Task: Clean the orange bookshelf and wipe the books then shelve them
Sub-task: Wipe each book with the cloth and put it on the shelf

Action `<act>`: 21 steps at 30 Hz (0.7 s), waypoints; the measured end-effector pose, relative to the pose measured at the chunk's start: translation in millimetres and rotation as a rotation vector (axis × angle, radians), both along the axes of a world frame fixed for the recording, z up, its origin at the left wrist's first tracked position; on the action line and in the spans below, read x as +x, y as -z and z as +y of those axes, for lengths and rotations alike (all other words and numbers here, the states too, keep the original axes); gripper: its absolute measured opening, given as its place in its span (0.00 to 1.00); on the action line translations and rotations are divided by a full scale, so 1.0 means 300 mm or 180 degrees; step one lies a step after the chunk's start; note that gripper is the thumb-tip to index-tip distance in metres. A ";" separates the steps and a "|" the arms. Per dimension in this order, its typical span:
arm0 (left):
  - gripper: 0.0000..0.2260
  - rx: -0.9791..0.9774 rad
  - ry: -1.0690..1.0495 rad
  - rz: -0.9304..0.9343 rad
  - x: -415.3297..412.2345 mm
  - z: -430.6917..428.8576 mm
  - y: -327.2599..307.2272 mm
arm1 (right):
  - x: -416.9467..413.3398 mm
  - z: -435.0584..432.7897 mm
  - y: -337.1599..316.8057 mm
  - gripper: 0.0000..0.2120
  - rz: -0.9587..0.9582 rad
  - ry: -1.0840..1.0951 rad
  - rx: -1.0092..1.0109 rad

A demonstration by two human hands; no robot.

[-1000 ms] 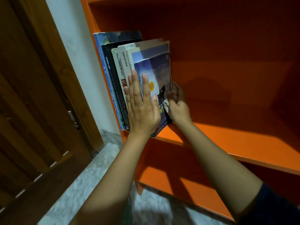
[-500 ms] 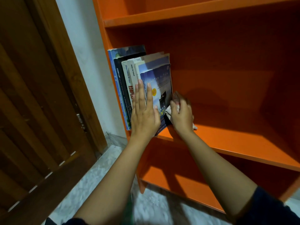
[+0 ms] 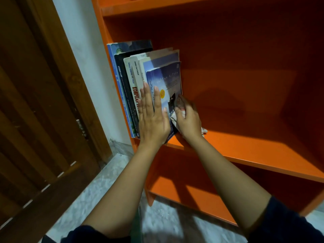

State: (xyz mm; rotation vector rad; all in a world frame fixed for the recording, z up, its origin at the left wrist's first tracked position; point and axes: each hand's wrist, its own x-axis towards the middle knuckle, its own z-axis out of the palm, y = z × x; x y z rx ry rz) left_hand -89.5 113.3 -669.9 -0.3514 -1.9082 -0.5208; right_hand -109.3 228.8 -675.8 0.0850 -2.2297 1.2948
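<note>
Orange bookshelf (image 3: 254, 148): your left hand (image 3: 152, 120) is pressing flat, fingers straight, on upright books (image 3: 133, 76); your right hand (image 3: 188, 120) is clutching a white cloth (image 3: 204, 132) against the blue paperback (image 3: 168, 79)

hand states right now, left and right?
left hand: open, fingers straight, pressing the books.
right hand: holding a white cloth against the front book.

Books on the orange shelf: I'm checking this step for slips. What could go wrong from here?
1. Nothing stands right of the blue book; once the right hand lets go, the books may topple across the shelf.
2. The cloth in that hand sits by the book's foot and might get trapped.
</note>
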 end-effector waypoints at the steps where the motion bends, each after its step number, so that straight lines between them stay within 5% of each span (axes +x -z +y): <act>1: 0.27 0.0030 -0.0008 0.0070 -0.005 0.005 0.000 | -0.006 0.000 -0.001 0.21 -0.0001 0.0020 0.0003; 11: 0.27 -0.0046 -0.0021 -0.0066 0.002 0.017 -0.010 | -0.004 0.009 -0.010 0.21 -0.0057 0.0056 0.0161; 21: 0.26 -0.0445 0.0338 -0.1081 0.181 -0.087 -0.052 | 0.155 -0.015 -0.018 0.20 -0.0321 -0.0016 0.0568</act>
